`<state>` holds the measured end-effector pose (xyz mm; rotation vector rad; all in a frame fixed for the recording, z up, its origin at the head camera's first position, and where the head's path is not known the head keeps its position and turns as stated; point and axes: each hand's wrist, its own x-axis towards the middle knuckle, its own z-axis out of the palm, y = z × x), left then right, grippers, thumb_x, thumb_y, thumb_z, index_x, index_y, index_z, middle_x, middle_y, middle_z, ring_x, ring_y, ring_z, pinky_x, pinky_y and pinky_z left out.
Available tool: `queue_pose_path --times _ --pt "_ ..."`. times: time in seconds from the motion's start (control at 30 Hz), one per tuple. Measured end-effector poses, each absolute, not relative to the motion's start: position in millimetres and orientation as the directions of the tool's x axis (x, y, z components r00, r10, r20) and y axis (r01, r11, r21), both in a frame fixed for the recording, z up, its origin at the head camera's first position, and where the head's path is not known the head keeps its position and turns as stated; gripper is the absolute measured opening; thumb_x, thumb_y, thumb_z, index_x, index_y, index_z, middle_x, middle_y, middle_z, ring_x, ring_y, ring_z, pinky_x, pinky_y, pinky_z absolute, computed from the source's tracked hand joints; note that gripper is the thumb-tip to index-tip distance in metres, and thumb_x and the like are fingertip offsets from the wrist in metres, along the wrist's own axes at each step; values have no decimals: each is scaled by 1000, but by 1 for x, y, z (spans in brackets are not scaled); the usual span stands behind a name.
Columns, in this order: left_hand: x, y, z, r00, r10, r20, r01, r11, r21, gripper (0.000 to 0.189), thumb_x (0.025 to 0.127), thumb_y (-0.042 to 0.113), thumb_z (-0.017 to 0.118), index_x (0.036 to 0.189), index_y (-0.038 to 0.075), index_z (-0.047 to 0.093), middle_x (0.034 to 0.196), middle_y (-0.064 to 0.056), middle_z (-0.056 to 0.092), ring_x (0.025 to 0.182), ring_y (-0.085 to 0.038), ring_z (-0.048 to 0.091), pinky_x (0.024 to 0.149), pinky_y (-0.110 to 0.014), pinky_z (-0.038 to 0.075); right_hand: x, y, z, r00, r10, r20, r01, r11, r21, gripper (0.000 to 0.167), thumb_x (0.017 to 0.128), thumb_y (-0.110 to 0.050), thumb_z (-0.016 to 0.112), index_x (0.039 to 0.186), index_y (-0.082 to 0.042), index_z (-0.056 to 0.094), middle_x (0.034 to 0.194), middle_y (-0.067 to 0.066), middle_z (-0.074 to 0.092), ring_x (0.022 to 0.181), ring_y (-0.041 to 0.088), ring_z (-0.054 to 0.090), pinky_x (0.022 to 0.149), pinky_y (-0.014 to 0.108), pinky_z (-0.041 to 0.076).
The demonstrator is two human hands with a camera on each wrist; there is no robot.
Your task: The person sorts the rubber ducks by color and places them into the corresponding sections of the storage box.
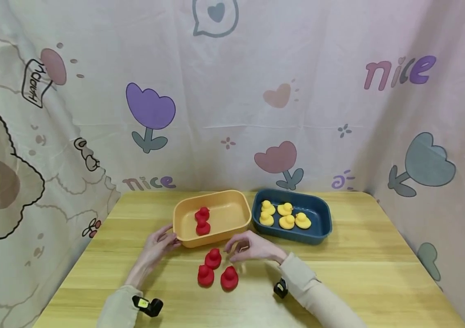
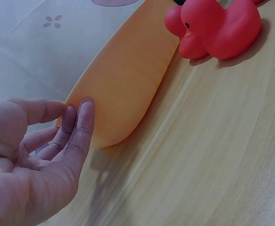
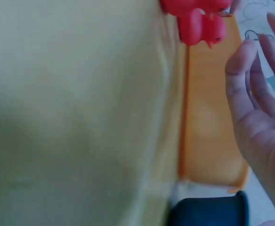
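Note:
My left hand (image 1: 158, 246) is at the near left corner of a yellow-orange plastic bin (image 1: 212, 238), pinching its rim between thumb and fingers in the left wrist view. Two red rubber ducks (image 1: 203, 228) sit inside this bin, toward its left. On the table before it stand three more red rubber ducks (image 1: 229, 278), close together. My right hand (image 1: 255, 247) hovers near the bin's front right side, just right of those ducks, its fingers loosely bent and nothing between them. The right wrist view shows its thumb and fingers (image 3: 241, 61) apart from the ducks.
A dark blue bin (image 1: 318, 216) with several yellow rubber ducks (image 1: 287, 222) stands right beside the yellow-orange one. Both are toward the back of the wooden table (image 1: 364, 273), before a patterned curtain (image 1: 216, 91).

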<state>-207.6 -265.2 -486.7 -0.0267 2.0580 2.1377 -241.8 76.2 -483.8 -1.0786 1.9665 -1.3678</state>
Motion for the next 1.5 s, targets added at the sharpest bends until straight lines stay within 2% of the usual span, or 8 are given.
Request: queue_pose_path --times 0.23,0.47,0.83,1.13,1.5 --pt "-207 -265 -487 -986 108 -127 -131 -25 991 61 105 5 48 157 -8 18 109 -2 69 92 -3 69 90 -18 60 -235 78 -495 -442 -897 13 -308 138 -941 40 88 -9 73 125 3 63 121 28 65 80 4 61 72 14 55" --pt "-208 -266 -488 -986 110 -125 -130 -35 991 61 105 4 47 156 -9 17 112 -5 69 92 -4 69 89 -17 60 -236 75 -502 -397 -918 9 -301 120 -946 40 87 -1 73 125 6 61 125 29 61 82 2 61 70 14 56" --pt "-208 -266 -488 -984 113 -136 -140 -37 989 63 105 5 49 157 -8 16 111 -3 69 92 -3 69 89 -17 60 -236 73 -504 -377 -925 -46 -262 154 -953 42 86 3 73 127 6 61 127 29 62 82 8 58 69 13 53" --pt "-208 -266 -488 -984 106 -140 -146 -50 988 60 105 2 46 157 -8 17 106 0 71 90 -3 69 88 -16 60 -235 70 -503 -382 -919 -97 -288 218 -932 41 85 1 75 125 3 64 124 22 64 86 3 57 75 13 52" --pt "-208 -266 -487 -982 121 -142 -148 -49 988 62 105 4 46 157 -8 15 109 0 69 93 -3 68 90 -16 59 -233 67 -502 -421 -898 -129 -267 258 -928 38 83 1 76 120 2 67 116 13 66 85 5 56 73 13 51"
